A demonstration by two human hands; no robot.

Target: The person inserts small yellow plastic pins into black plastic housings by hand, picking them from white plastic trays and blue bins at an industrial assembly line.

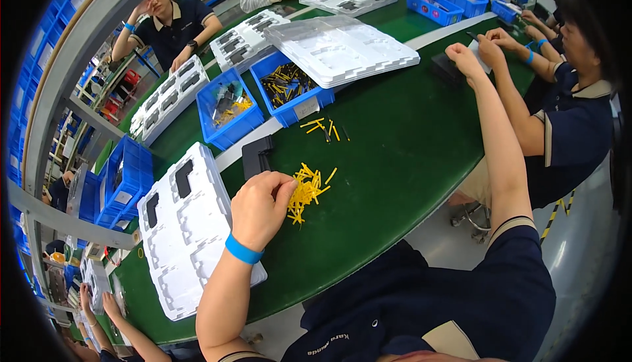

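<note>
Left hand (260,207) is down on the green worktop (408,145), fingers curled together and pinching at the edge of a little heap of yellow plastic pins (306,191). That heap sits right of the hand, touching the fingertips. Just beyond the hand there's a flat black part (257,155), and to its left a white moulded tray (181,230). Right hand (463,56) is way out at the far right, fingers closed, next to a dark block (447,69); can't tell if it's gripping anything. Blue bins (289,89) sit further back.

Factory assembly line: part bins (230,108), trays (184,230).
</note>
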